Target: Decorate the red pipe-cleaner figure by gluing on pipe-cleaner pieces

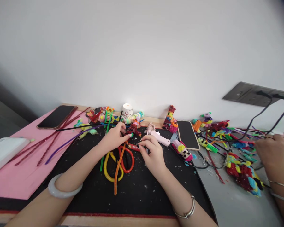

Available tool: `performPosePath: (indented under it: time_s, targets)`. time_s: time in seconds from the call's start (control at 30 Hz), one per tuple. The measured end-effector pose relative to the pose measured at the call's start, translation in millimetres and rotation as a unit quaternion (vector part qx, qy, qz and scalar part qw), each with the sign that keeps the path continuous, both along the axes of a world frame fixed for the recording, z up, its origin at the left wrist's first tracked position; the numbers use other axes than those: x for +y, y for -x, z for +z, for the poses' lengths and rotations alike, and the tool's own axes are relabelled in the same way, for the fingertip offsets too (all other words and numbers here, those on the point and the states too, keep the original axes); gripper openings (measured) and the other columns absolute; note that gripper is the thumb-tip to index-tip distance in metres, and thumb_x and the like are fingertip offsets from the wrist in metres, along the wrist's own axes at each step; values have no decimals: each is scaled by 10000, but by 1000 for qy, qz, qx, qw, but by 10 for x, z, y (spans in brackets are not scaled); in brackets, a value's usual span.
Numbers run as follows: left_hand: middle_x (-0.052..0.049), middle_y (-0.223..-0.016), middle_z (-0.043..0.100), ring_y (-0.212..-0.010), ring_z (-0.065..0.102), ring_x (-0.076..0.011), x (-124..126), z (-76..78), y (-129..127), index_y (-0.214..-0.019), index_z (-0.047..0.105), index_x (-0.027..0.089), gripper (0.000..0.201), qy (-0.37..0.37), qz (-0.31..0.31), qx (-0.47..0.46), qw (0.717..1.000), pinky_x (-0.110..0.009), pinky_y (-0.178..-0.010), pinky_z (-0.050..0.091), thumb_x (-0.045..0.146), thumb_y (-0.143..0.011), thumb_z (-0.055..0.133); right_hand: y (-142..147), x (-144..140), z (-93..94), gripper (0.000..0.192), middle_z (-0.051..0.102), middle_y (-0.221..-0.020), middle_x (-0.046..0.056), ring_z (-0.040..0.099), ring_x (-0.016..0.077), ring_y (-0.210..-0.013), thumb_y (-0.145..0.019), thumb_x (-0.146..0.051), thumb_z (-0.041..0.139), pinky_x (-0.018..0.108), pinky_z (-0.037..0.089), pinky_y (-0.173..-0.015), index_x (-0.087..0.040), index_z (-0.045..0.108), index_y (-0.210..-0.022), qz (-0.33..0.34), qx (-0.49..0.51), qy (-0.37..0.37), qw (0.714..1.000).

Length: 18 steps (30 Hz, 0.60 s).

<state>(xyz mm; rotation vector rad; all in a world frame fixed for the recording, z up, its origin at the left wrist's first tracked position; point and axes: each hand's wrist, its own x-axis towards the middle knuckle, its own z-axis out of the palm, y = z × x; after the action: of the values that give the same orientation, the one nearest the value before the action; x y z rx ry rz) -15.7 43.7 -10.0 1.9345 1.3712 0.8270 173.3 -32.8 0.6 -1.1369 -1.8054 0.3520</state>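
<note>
Pinching red pipe-cleaner figure (133, 129) — left hand (113, 137) fingers | right hand (152, 153) fingers pinching its end | white tub (127, 110) logo unreadable

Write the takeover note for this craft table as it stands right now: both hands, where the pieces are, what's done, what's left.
Left hand: pinching a small red pipe-cleaner figure over the black mat.
Right hand: fingertips at the red piece beside it.
Orange pipe cleaner and yellow pipe cleaner lie looped below; pink glue gun is just behind the right hand.
Done: finished figures line the wall.
Left: this figure looks unfinished.
A co-worker's hand is at the right.
</note>
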Motion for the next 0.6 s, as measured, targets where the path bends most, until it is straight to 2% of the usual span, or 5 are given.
performPosePath:
  time_s: [0.1,0.17,0.33,0.43,0.6]
  targets:
    - [44,-682,580,-578,579,-148,-12,21,-30,-916,421,223,348,40,10,-82,996,-277,-561,450,414,-745,656,5,-7,19,145,608,-913,70,587,187,-877,-847,-118,538,335,490,-792,-202,656,-839,-3,12,-8,1000]
    - [46,-686,594,-582,593,-142,-45,59,-61,-949,417,218,380,83,29,-170,981,-252,-534,444,414,-744,669,4,-14,35,152,612,-911,72,590,187,-866,-847,-112,526,328,490,-769,-198,651,-851,-12,20,-15,1000]
    - [10,-805,641,-610,613,-107,-166,183,-142,-1167,484,187,539,192,70,-367,907,-199,-502,454,395,-727,717,-19,-31,75,164,625,-906,70,580,184,-780,-862,-133,488,310,468,-655,-199,633,-901,-44,32,-19,998]
    - [-25,-884,668,-666,624,-101,-230,202,-182,-1174,564,186,496,225,52,-418,879,-191,-542,495,368,-740,722,-29,-39,78,169,626,-846,49,551,165,-693,-869,-145,477,293,441,-615,-190,619,-950,-47,32,3,998]
    - [-32,-990,654,-766,635,-124,-333,176,-254,-1069,618,197,341,239,-8,-441,865,-204,-566,550,333,-768,707,-23,-56,48,152,594,-780,22,492,133,-591,-874,-182,473,264,404,-554,-185,590,-971,-43,50,44,997]
